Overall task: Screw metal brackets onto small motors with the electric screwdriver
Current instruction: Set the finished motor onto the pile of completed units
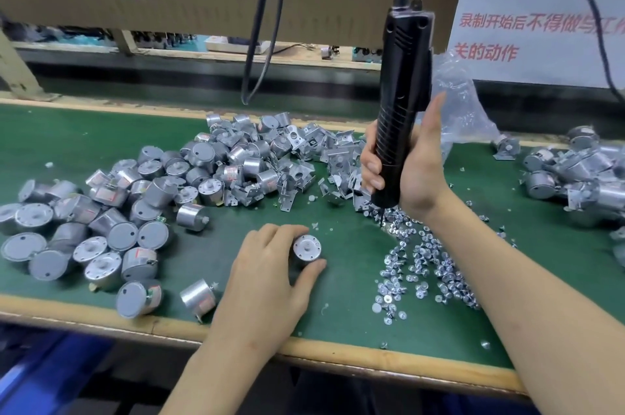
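Observation:
My left hand [270, 272] grips a small round silver motor [307, 248] standing shaft-up on the green mat [338, 313]. My right hand [406, 164] holds the black electric screwdriver [402, 89] upright, its bit tip down among the loose screws [422, 262]. A heap of bare motors [101, 221] lies to the left. Bent metal brackets [297, 164] are piled behind the held motor. No bracket sits on the held motor.
Finished motors with brackets [575, 174] lie at the far right. A clear plastic bag [463, 103] sits behind the screwdriver. Cables [260, 25] hang from above. The bench's wooden front edge [338, 357] runs below my forearms.

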`<state>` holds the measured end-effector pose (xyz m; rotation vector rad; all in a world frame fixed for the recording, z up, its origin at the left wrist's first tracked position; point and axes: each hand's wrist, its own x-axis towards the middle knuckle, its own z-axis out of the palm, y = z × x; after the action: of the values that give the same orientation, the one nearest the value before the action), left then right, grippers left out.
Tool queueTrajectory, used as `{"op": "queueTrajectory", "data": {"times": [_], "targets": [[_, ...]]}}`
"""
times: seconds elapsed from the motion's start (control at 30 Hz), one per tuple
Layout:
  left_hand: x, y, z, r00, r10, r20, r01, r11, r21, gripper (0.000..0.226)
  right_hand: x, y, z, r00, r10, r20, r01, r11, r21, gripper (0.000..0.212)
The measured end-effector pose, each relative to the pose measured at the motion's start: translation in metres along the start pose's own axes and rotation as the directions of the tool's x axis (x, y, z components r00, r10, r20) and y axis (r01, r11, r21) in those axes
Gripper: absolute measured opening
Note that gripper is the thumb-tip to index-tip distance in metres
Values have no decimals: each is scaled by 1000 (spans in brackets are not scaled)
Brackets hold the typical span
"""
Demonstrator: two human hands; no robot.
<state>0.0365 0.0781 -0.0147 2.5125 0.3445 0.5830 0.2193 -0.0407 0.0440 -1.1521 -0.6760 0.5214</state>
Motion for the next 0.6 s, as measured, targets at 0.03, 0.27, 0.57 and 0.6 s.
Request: {"op": "queueTrajectory", "data": {"times": [0.03,0.27,0.57,0.6], "targets": [[0,1,0,1000,-2,-2,2,1000,1,37,0,0,0,1000,-4,-1,4,1000,-4,79],[-2,4,-2,1000,4,-6,-4,1000,16,38,-2,-3,3,998,-48,35,48,999,2,79],[-3,4,-3,1000,-5,-18,5,1000,15,33,-2,-4,5,997,-57,43,58,998,-20,89],[-3,4,-3,1000,-6,-19,6,1000,13,33,-1,-4,4,998,-54,36,55,998,-27,85]]}}
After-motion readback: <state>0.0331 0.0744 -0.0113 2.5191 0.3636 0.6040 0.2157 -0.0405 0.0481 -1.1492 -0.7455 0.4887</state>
